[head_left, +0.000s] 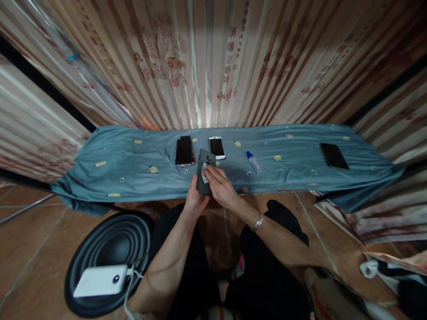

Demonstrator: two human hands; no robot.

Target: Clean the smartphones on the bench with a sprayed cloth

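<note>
A dark green phone, its camera side facing up, is held by its lower part in my left hand, above the front of the cloth-covered table. My right hand presses a small white wipe on the phone's back, fingers together. Just beyond lies a white phone with a dark screen. Left of it rest dark phones, apparently overlapping. A clear bottle with a blue cap lies to the right of my hands.
Another black phone lies at the table's right end. Pleated curtains hang behind the table. On the lower left, a white power bank with a cable rests on a round black ribbed object. My knees are below the table's front edge.
</note>
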